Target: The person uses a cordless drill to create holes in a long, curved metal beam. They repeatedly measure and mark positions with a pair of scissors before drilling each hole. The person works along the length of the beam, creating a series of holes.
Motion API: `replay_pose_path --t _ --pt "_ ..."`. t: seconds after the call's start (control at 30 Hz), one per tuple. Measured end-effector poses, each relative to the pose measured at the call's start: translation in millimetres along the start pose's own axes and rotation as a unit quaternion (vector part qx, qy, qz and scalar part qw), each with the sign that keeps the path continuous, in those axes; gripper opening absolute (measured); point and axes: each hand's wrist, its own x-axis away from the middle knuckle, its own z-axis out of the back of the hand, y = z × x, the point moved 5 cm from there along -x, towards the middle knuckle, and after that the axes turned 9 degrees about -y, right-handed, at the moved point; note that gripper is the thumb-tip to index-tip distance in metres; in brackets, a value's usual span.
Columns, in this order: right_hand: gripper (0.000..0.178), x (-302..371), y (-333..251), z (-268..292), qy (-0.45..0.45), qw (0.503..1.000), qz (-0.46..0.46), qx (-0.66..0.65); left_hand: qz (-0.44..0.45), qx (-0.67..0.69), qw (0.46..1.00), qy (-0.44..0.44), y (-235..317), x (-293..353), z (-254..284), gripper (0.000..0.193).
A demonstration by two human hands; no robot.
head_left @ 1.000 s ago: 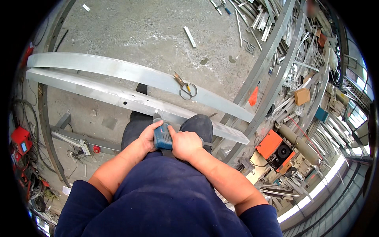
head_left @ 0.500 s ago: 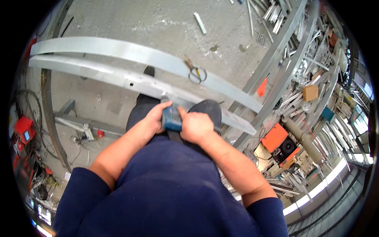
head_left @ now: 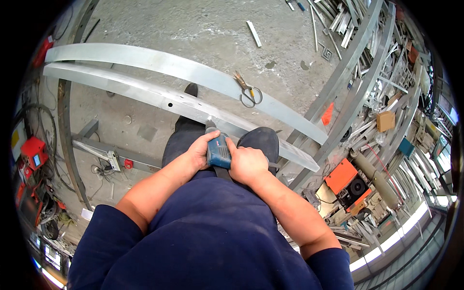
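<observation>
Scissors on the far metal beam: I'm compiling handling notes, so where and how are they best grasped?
Probably by the loop handles, from the near right, using the right hand once free of the blue power tool: these open rings lie nearer, while the blades point away.

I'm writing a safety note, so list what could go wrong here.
A slip might injure the bare left hand, which grips the blue power tool near its tip. With that tip at the near metal bar, a kick could strike the knees beside it. A knock might drop the scissors lying across the far metal bar.
</observation>
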Motion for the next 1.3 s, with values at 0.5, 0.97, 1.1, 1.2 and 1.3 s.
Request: replay_pose_path --t 0.5,0.97,1.1,1.2,1.3 --pt "0.073 -5 -6 -28 0.063 0.997 0.015 0.035 0.004 -0.009 1.0 -0.025 -6 5 13 0.038" --pt "0.072 -4 -6 -32 0.068 0.996 0.023 0.062 -0.013 -0.002 1.0 -0.01 -11 6 14 0.037" --pt "0.073 -4 -7 -30 0.056 0.996 0.017 0.061 -0.015 -0.003 1.0 -0.013 -11 4 17 0.038" --pt "0.075 -5 -7 -27 0.057 0.997 0.011 0.057 -0.009 -0.006 1.0 -0.021 -8 3 16 0.038" --pt "0.076 -5 -8 -16 0.043 0.998 0.015 0.044 -0.005 -0.005 1.0 -0.015 -5 3 13 0.038"
